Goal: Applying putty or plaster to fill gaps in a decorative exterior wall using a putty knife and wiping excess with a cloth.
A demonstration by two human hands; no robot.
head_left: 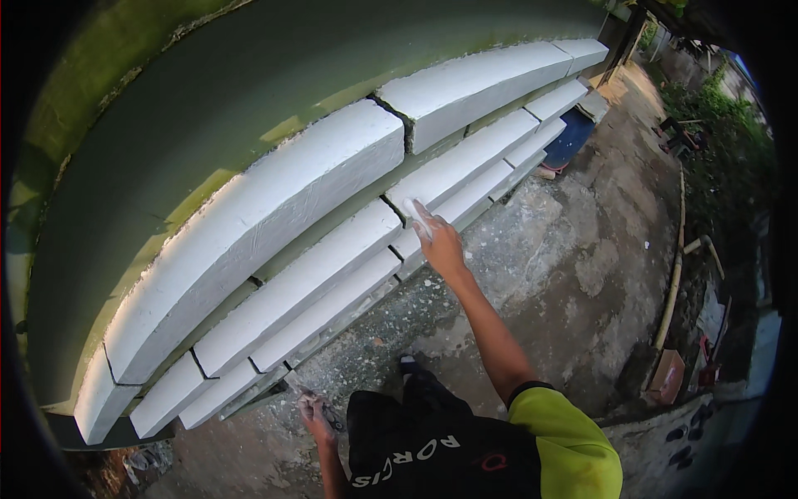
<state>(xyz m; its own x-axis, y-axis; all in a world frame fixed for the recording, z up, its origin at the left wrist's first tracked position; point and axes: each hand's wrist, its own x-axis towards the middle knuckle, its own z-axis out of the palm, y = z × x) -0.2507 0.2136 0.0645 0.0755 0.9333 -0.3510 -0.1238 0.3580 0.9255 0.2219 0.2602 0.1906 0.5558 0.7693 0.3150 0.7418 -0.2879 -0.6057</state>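
My right hand (436, 239) reaches forward and rests flat on the end of a white moulded ledge (328, 266), at a joint between two sections. Its fingers are smeared white, and I see nothing gripped in it. My left hand (316, 413) hangs low by my knee, closed on a small dark-handled tool (331, 418); a thin pale blade seems to point toward the lowest ledge. The white ledges run in stepped rows along a green wall (183, 108), with dark cracks at their joints.
Rough, patchy concrete ground (573, 274) stretches to the right. A blue tub (569, 141) stands at the far end of the ledges. A bamboo pole (672, 291), a cardboard box (667, 376) and plants line the right edge.
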